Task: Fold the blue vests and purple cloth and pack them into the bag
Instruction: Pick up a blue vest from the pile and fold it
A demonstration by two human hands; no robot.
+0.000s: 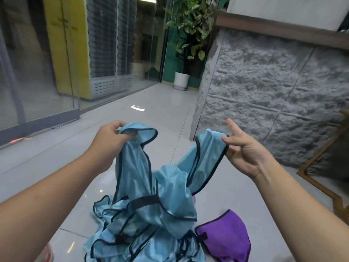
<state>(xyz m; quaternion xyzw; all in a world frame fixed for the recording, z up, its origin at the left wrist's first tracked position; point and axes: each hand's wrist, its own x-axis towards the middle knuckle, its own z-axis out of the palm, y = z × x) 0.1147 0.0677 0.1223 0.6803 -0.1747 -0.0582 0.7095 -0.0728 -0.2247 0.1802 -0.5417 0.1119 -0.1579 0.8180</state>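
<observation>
Shiny grey floor tiles [56,163] lie under everything. Left hand [108,142] and right hand [243,150] each pinch one shoulder strap of a blue vest [151,182]. Its long body hangs straight down between both grips, onto the pile of blue vests [120,241]. Purple cloth [224,237] lies below the right hand.

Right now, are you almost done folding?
Not yet. Nothing looks folded. The left hand and right hand hold one blue vest up by its straps. More vests lie crumpled on the floor beside the purple cloth. No bag shows.
</observation>
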